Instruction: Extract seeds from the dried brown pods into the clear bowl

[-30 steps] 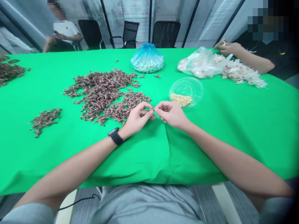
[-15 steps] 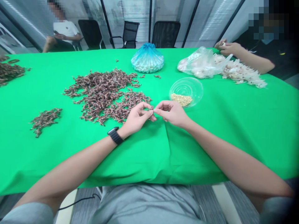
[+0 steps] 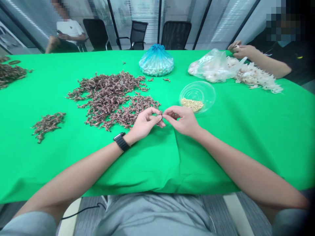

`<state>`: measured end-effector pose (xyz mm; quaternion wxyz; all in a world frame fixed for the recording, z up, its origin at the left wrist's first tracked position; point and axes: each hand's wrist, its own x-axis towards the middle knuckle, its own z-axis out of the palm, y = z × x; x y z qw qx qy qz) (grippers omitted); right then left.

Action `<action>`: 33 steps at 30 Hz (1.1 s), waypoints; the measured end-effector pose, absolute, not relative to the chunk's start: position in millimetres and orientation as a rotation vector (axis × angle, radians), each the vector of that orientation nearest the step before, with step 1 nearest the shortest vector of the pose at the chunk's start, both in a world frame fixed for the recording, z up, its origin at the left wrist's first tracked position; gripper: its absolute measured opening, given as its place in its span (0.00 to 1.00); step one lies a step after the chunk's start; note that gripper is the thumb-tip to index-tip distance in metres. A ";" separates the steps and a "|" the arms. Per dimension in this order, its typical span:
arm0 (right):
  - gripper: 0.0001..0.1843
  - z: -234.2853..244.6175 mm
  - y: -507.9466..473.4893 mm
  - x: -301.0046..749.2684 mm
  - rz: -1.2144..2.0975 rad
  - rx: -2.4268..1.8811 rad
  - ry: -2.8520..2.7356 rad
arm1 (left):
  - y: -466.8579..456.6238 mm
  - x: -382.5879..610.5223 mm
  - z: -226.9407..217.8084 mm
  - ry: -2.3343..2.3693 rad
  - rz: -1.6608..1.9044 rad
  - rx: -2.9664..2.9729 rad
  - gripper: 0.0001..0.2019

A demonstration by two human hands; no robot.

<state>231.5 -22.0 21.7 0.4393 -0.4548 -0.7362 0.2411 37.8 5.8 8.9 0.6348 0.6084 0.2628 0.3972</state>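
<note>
My left hand (image 3: 144,123) is closed in a pinch on a small brown, shrivelled dried piece (image 3: 160,112), partly hidden by the fingertips. Thumb and forefinger of my right hand (image 3: 184,121) are pressed together at the same piece, touching or nearly touching the left fingertips. What the right fingers grip is too small to make out. Behind my left hand spreads a large pile of similar brown dried pieces (image 3: 105,95). Just beyond my right hand stands a clear round plastic dish (image 3: 209,95) with yellowish bits (image 3: 193,105) along its near side.
A smaller brown pile (image 3: 49,124) lies left on the green cloth (image 3: 258,137); another (image 3: 11,75) is at the far left. Further back are a blue-tinted bag (image 3: 156,62) of pale pieces, a clear bag (image 3: 211,67) and white peelings (image 3: 258,75) by a co-worker's hands (image 3: 242,50).
Both hands stay at nearly the same place, fingertips together on the small piece. The view has shifted very slightly.
</note>
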 end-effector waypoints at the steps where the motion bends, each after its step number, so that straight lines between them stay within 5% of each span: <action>1: 0.13 21.6 -22.3 231.0 0.608 -1.132 -1.827 | 5.7 38.0 8.6 0.602 0.909 1.391 0.19; 16: 0.21 24.8 -16.8 231.3 1.178 -1.126 -1.528 | 5.0 36.9 11.2 0.608 0.895 1.392 0.19; 33: 0.10 15.6 -13.8 248.5 0.177 -0.965 -2.230 | 7.8 34.8 8.8 0.525 0.833 1.291 0.14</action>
